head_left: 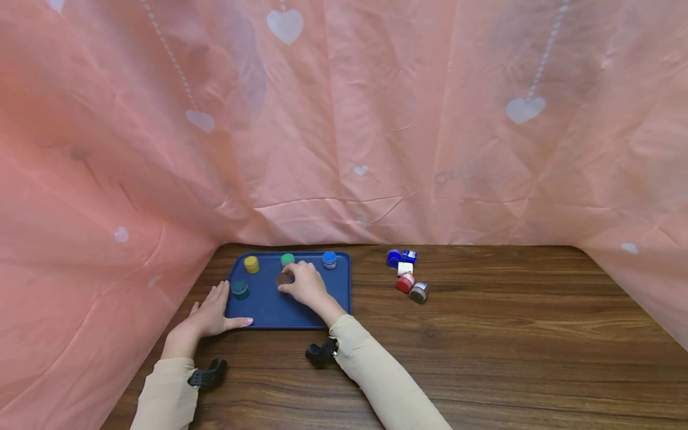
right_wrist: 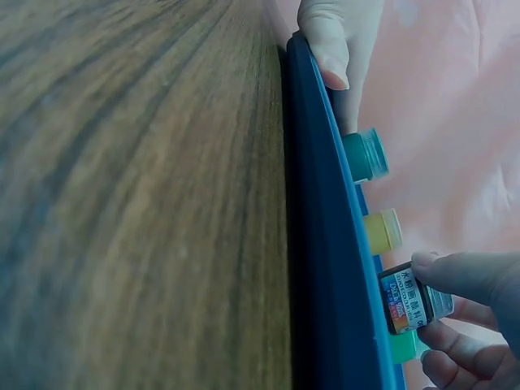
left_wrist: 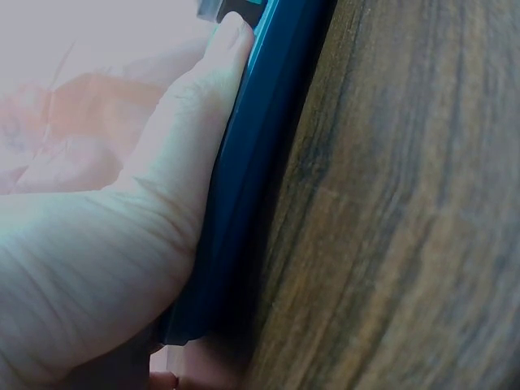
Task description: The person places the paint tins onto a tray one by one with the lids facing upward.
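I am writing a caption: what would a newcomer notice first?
Probably the pink curtain with white hearts, behind the table. Next, the blue tray on the table's left: the right hand holds a dark jar there, and the left hand touches the tray's edge.

dark labelled paint jar (right_wrist: 403, 299), roughly upright, over flat blue tray (head_left: 274, 310)

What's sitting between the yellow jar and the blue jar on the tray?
The green jar sits between them in the head view; the right hand holds a brown jar close by.
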The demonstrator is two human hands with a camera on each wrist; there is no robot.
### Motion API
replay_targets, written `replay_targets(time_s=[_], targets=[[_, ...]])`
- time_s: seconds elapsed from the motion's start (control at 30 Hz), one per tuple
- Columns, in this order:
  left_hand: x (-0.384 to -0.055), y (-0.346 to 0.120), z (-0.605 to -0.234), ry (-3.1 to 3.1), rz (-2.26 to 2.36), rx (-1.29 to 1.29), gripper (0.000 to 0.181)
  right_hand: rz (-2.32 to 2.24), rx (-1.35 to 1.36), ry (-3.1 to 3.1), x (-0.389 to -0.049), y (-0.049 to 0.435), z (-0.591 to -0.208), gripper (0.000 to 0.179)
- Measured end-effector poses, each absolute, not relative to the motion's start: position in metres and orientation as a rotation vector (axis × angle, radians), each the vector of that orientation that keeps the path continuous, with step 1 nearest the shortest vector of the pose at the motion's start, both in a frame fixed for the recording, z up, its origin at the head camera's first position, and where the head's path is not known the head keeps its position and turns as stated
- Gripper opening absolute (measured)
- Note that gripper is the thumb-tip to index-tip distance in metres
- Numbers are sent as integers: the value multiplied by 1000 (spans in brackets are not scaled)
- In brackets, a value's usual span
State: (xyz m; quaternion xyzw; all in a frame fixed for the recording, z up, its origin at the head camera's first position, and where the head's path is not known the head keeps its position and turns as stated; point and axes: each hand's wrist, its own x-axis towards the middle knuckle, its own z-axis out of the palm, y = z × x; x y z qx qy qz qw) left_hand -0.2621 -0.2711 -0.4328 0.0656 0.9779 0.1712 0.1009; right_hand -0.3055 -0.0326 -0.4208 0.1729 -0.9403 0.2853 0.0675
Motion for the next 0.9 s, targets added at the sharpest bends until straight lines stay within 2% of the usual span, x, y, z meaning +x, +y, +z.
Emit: replay_targets(time_s=[0.57, 0.9], targets=[[-263, -270, -433, 2875, 519, 201, 129, 844, 497, -2885, -307, -35, -424, 33], [-261, -271, -431, 2869, 513, 201, 129, 823, 502, -2911, -305, -35, -422, 40]])
